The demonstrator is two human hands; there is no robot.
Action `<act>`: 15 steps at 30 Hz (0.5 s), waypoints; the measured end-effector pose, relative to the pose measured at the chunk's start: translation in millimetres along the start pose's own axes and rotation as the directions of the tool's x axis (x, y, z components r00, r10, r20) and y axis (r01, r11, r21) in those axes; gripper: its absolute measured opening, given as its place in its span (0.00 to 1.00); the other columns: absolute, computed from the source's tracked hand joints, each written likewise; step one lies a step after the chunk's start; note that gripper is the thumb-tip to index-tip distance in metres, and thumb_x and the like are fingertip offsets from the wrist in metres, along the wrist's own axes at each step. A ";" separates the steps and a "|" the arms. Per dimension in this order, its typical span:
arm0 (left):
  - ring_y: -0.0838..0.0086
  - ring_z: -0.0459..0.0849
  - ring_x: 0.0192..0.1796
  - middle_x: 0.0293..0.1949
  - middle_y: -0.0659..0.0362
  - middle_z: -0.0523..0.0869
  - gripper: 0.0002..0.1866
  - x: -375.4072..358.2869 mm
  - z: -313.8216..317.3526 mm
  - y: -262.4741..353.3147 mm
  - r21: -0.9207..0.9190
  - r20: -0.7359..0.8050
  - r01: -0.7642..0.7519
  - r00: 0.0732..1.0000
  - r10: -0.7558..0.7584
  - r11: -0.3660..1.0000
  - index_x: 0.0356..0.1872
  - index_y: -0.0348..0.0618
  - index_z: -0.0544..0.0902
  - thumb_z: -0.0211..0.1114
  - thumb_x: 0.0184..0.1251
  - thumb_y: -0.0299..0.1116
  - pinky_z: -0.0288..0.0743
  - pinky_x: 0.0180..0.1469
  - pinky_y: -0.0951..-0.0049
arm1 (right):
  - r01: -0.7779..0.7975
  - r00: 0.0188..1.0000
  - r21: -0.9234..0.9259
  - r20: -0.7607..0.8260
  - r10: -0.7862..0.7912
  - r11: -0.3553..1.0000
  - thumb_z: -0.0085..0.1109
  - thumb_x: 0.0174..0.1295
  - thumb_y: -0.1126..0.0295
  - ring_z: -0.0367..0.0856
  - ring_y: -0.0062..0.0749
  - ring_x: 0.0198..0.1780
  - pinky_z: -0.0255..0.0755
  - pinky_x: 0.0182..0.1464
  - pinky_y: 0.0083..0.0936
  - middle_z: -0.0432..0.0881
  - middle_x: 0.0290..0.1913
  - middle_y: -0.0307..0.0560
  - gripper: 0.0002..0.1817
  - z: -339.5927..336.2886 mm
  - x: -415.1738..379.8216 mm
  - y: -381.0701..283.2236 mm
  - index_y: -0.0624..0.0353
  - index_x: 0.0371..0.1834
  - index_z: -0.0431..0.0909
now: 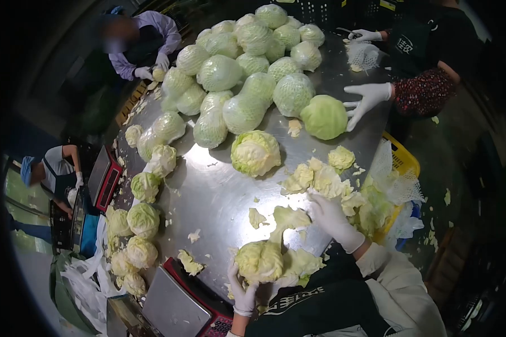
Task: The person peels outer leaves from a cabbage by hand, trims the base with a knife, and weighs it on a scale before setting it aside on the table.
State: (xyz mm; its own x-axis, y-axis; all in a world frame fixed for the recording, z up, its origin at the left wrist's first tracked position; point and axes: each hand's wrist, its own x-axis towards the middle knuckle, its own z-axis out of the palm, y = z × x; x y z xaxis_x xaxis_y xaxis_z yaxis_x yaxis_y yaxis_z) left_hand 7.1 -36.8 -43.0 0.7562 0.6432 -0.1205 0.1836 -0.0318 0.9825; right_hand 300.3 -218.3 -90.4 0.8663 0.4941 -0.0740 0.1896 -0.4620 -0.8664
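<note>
My gloved left hand point(242, 292) is wrapped round the lower left side of a pale cabbage point(259, 262), low over the metal table point(208, 194). A loose outer leaf point(290, 218) stretches up and right from that cabbage, and more leaves point(302, 264) lie against its right side. My gloved right hand point(336, 223) is up and to the right, its fingers stretched toward a pile of torn leaves point(327, 181). The edge of the outer leaf lies close to its palm; whether they touch is unclear. A trimmed cabbage point(256, 153) sits mid-table.
Net-wrapped cabbages point(219, 73) are heaped at the back. Bare cabbages point(143, 220) line the left edge near a red scale point(177, 306). At right, a co-worker's gloved hand point(371, 100) is beside a green cabbage point(324, 117), above a yellow crate point(403, 154). Other people stand at left.
</note>
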 end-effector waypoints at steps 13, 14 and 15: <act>0.62 0.78 0.62 0.60 0.50 0.76 0.52 28.1 63.4 21.1 0.241 -0.096 -0.145 0.980 0.173 0.959 0.69 0.37 0.68 0.90 0.42 0.38 0.77 0.63 0.61 | 0.403 0.785 -0.083 0.543 -0.298 0.911 0.52 0.75 0.58 0.86 0.62 0.52 0.83 0.48 0.43 0.68 0.73 0.71 0.37 -29.1 -91.1 -114.7 0.62 0.82 0.54; 0.61 0.78 0.61 0.58 0.50 0.77 0.51 29.5 66.5 28.8 0.361 -0.064 -0.190 0.972 0.227 0.913 0.66 0.36 0.70 0.90 0.40 0.41 0.76 0.62 0.60 | 0.400 0.788 -0.089 0.542 -0.292 0.912 0.52 0.75 0.58 0.86 0.62 0.52 0.83 0.48 0.43 0.68 0.73 0.71 0.37 -32.0 -91.1 -118.8 0.62 0.82 0.54; 0.59 0.78 0.59 0.56 0.50 0.78 0.50 30.4 68.9 36.0 0.474 -0.024 -0.234 0.960 0.278 0.849 0.63 0.35 0.73 0.91 0.38 0.44 0.75 0.61 0.59 | 0.396 0.799 -0.193 0.555 -0.234 0.898 0.53 0.75 0.59 0.87 0.57 0.48 0.83 0.44 0.40 0.69 0.72 0.70 0.35 -36.0 -91.5 -125.4 0.62 0.81 0.57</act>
State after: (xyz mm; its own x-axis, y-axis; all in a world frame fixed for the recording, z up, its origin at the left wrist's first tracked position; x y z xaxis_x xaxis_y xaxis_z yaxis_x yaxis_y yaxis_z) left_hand 80.0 -71.1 -21.1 0.7618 0.6274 0.1613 0.2766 -0.5402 0.7948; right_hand 213.9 -232.1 42.8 0.3912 0.9110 -0.1304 0.6026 -0.3607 -0.7118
